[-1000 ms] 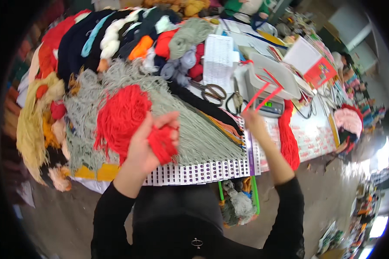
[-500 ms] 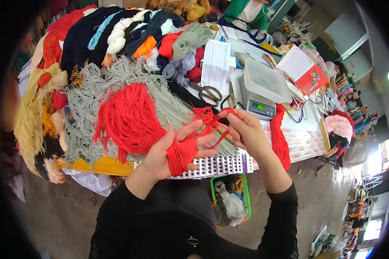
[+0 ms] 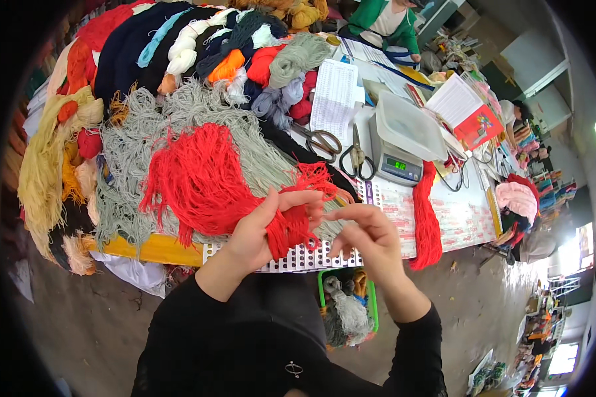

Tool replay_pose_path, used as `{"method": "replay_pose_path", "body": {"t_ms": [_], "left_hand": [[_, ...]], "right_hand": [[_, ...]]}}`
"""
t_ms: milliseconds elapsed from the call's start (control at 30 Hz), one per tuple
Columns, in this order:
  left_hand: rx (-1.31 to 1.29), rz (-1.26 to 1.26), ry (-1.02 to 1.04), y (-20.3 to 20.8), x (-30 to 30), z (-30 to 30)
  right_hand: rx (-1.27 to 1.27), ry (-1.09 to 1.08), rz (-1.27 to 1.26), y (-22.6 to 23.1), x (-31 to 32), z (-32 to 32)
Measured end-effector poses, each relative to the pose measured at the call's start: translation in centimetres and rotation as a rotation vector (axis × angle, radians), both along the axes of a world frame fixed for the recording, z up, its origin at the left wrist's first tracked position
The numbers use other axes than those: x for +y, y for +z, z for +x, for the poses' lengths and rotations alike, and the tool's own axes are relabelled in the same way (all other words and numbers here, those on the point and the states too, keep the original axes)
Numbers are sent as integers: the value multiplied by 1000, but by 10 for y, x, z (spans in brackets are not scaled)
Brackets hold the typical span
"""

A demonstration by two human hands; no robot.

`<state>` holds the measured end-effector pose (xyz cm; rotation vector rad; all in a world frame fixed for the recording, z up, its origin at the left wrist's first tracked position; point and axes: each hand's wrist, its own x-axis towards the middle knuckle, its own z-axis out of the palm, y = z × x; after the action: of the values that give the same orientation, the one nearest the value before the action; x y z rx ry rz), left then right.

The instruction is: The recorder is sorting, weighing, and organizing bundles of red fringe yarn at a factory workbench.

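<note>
My left hand (image 3: pixel 246 233) is closed on a small hank of red yarn (image 3: pixel 286 235), which is wrapped about its curled fingers. Just to the right, my right hand (image 3: pixel 372 243) hovers at the table's front edge, its fingers loosely bent and apart, with no yarn visible in them. A large pile of loose red yarn (image 3: pixel 198 178) lies behind and left of my left hand, on top of grey yarn (image 3: pixel 139 152). More red strands (image 3: pixel 314 178) spread out just beyond my left fingers.
Right of centre, a digital scale (image 3: pixel 402 172) carries a clear plastic box (image 3: pixel 410 122). Two pairs of scissors (image 3: pixel 323 140) lie beside it. A red skein (image 3: pixel 426 225) hangs over the table edge. Below stands a green basket (image 3: pixel 375 308) of yarn. A person in green (image 3: pixel 381 23) is across the table.
My right hand has moved nearer and lower, and the red strand it pinched no longer shows in it. My left fingers, outstretched before, have curled around the wound yarn.
</note>
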<state>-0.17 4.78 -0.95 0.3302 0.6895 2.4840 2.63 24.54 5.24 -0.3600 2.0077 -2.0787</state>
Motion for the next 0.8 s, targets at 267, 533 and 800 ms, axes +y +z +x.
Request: {"method": "replay_pose_path", "body": {"t_ms": [267, 533, 800], "left_hand": [[281, -453, -41, 14, 6, 14], [-20, -191, -20, 12, 17, 17], [-23, -215, 274, 15, 7, 8]], "right_hand": [[-167, 142, 91, -25, -36, -2], [135, -7, 181, -33, -29, 1], [-230, -5, -172, -26, -19, 3]]}}
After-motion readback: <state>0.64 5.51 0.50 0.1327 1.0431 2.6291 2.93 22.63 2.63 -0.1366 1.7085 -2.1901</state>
